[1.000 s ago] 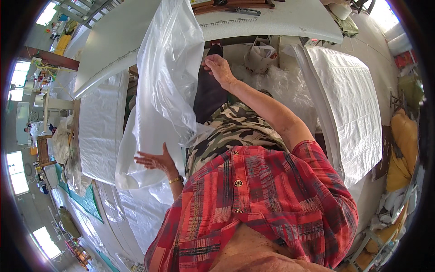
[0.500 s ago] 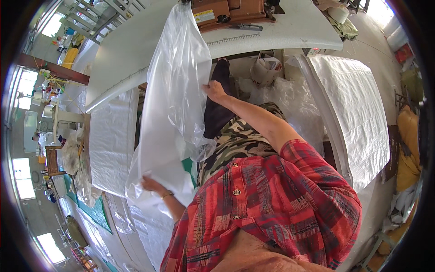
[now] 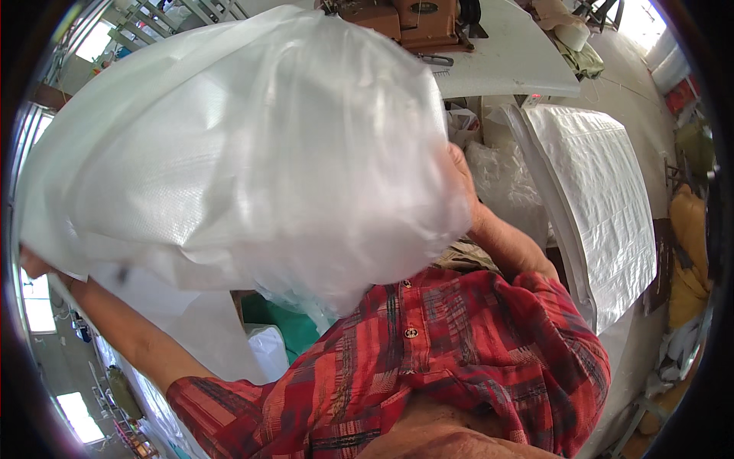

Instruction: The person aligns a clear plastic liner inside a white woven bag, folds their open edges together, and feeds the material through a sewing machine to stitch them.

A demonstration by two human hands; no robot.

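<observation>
Translucent white plastic sheeting (image 3: 252, 153) is billowing ahead of the red plaid shirt (image 3: 413, 336), spanning both hands and hiding much of the counter (image 3: 512, 53). Left hand (image 3: 34, 262): grip is pinching the far-left edge. Right hand (image 3: 462, 180): grip is clasping the right edge, fingers partly hidden, blurred. Beyond, a brown sewing machine (image 3: 428, 23) is standing on the counter; layered white woven sheets (image 3: 596, 206) are lying draped at right.

Bright window (image 3: 79, 417), grey wall (image 3: 53, 363) lower L; pale flr (image 3: 623, 92) upper R; wht tbl (image 3: 527, 65).
</observation>
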